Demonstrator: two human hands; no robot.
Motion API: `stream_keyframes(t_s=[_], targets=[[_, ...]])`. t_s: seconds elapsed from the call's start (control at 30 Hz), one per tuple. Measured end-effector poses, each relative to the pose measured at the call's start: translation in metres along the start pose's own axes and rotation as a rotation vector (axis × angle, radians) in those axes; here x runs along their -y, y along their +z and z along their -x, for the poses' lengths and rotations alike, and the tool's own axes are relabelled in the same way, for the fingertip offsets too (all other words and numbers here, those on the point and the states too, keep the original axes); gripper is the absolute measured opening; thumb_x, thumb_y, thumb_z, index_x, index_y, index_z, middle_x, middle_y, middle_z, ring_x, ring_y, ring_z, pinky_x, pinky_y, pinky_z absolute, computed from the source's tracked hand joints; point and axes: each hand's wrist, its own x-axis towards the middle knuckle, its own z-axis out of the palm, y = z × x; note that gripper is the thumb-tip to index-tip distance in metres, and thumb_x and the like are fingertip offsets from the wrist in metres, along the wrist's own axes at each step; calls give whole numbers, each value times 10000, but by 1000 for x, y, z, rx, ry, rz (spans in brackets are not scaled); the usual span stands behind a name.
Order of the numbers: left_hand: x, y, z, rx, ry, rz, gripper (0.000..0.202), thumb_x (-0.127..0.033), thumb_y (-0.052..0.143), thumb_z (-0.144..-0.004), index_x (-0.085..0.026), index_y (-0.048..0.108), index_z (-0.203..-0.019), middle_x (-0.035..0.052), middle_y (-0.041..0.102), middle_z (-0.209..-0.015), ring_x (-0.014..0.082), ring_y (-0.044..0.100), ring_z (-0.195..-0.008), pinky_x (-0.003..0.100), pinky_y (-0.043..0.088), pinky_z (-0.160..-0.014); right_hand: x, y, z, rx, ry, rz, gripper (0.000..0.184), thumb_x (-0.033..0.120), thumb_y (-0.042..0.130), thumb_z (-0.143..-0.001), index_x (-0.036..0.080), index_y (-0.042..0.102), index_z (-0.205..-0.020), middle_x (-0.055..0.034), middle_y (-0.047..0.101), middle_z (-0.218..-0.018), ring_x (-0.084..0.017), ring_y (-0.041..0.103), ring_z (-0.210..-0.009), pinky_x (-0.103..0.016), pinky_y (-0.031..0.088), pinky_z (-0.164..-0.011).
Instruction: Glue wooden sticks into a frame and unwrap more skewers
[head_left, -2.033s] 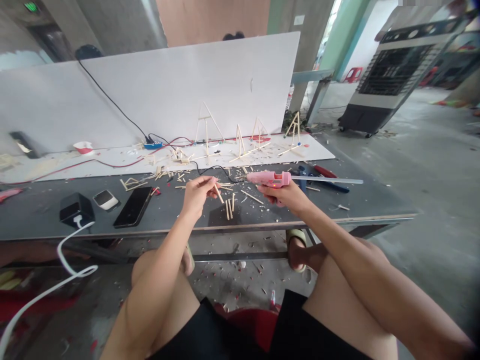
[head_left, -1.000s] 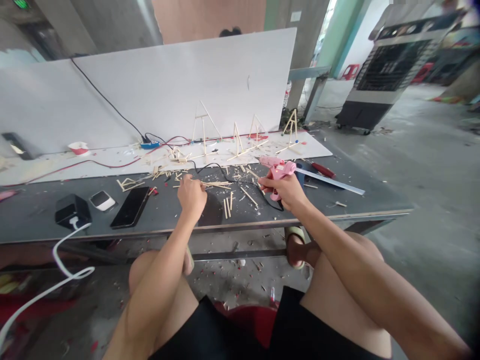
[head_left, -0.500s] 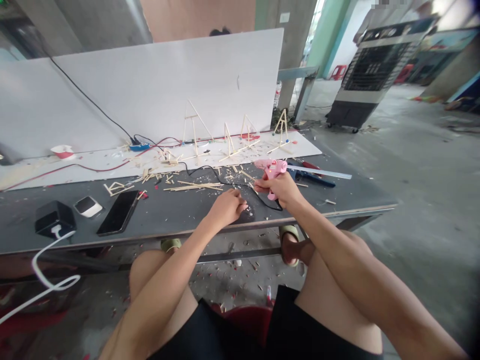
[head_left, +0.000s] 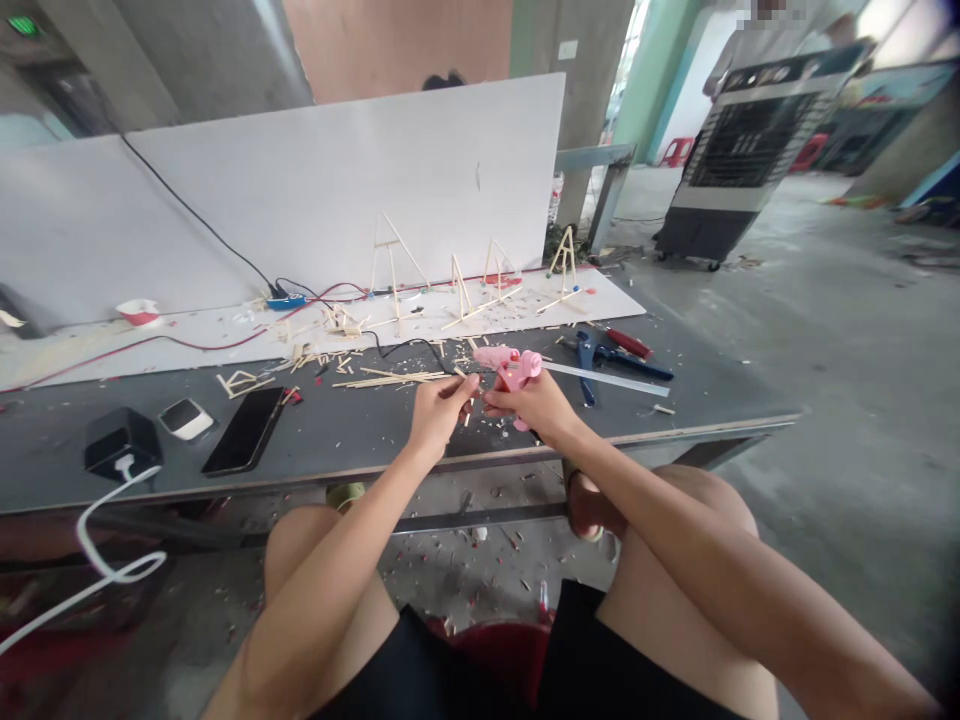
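My right hand (head_left: 534, 405) grips a pink hot glue gun (head_left: 512, 366) above the near edge of the grey table (head_left: 345, 430), its nozzle pointing left. My left hand (head_left: 437, 408) is closed in a pinch on a short wooden stick (head_left: 466, 380), held right at the gun's nozzle. The two hands touch each other. A loose bundle of long thin sticks (head_left: 390, 378) lies on the table just behind my left hand. Several small triangular stick frames (head_left: 459, 285) stand on a white board (head_left: 600, 290) further back.
A black phone (head_left: 244, 429), a small white device (head_left: 185, 418) and a black charger (head_left: 118, 442) with a white cable lie at the left. A metal ruler (head_left: 607, 378) and blue and red pliers (head_left: 611, 352) lie to the right. A large air cooler (head_left: 739, 150) stands on the floor.
My left hand put down one stick, reached to the table near the front edge, then rose pinching a short stick. My right hand brought the glue gun left to meet it.
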Motion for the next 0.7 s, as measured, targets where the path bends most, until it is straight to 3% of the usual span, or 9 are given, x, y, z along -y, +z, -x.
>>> stream_keyframes(t_s=[0.1,0.23,0.37,0.5,0.7], targets=[[-9,-9,1,-65,127,-126,440,-553,594,-915,-184,645,-680,18,600,-605,148,539,-558,258,399,-557,0,2,0,-25,-28,-16,280,403,819,-697,181,655,-745,-53,696,-705,-192,700,-649,-246,526,-486],[-18,-28,2,-89,293,-292,373,-526,584,-929,-191,703,-816,80,733,-865,177,644,-692,278,476,-669,3,-11,-7,-86,-77,16,331,461,817,-714,177,684,-819,-56,702,-744,-144,632,-591,-251,534,-497],[-19,-36,5,-22,168,-54,340,-497,647,-896,-169,721,-950,92,745,-860,177,674,-657,302,537,-649,5,-18,-8,-26,-133,-78,340,467,839,-687,186,671,-780,-39,685,-732,-146,629,-617,-279,569,-583],[-17,-31,8,10,6,257,349,-448,763,-811,-132,724,-954,108,754,-875,193,715,-708,320,584,-666,4,-6,-2,27,-105,-153,341,418,876,-627,194,643,-735,-31,681,-726,-185,677,-682,-317,589,-655],[-13,-19,9,-141,9,219,328,-456,777,-797,-147,765,-906,67,732,-761,155,656,-578,283,533,-532,-2,18,-1,130,-112,-287,313,336,877,-630,191,603,-672,17,632,-685,-148,661,-676,-329,596,-744]])
